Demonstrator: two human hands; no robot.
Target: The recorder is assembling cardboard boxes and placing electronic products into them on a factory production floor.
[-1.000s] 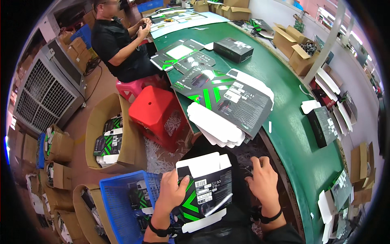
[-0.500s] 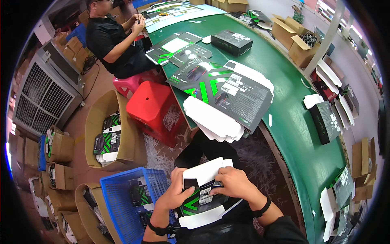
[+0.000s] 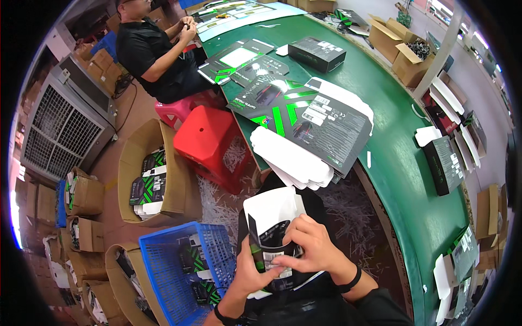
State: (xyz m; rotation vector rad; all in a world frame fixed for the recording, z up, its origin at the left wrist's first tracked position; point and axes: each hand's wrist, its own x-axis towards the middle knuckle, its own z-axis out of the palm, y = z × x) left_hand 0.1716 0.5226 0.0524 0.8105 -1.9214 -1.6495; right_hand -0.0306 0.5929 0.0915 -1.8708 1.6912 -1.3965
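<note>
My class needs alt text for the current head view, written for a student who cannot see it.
A person's left hand and right hand hold an open black, green and white carton. Ahead, flattened cartons lie stacked on a green table; a blue plastic basket stands at left, and a seated co-worker in black is beyond a red stool.

Black, green-printed carton (image 3: 273, 234) — upper end unclosed, white flap (image 3: 267, 206) raised (lower part half hidden) — held between left hand (image 3: 252, 276) and right hand (image 3: 309, 247).
</note>
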